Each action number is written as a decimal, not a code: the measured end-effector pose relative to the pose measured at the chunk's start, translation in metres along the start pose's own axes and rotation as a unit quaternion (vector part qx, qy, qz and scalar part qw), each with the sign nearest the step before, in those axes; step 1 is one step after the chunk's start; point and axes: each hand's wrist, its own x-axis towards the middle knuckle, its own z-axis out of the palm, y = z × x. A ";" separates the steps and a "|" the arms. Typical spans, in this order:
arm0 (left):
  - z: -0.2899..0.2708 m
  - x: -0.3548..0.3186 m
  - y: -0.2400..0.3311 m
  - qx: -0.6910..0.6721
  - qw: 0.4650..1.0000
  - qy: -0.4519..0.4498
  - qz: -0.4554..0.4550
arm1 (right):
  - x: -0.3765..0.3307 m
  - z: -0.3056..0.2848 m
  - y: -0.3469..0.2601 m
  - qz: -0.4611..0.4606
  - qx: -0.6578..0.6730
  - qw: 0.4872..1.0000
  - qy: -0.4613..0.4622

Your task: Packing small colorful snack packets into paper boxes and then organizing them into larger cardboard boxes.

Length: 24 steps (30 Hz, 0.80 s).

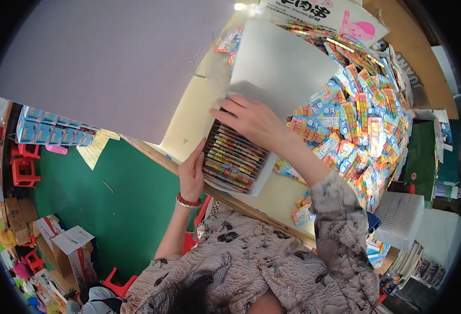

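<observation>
Green floor lies far left, with red stools (25, 166) and cardboard boxes (65, 246). On the pale surface (188, 125), the left hand (192, 174) presses flat, fingers straight, against the near side of a white box (235, 159) packed with colourful card packs. The right hand (251, 119) rests spread and open on the box's far edge, touching its raised white lid (280, 63). Right of it sprawls a heap of loose card packs (361, 120).

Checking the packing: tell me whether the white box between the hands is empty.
No, the white box is filled with rows of colourful packets, with the left hand and right hand on its ends.
</observation>
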 end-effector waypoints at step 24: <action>-0.028 0.022 0.005 0.148 0.960 -0.196 0.136 | 0.061 0.062 0.053 0.006 0.295 0.880 -0.373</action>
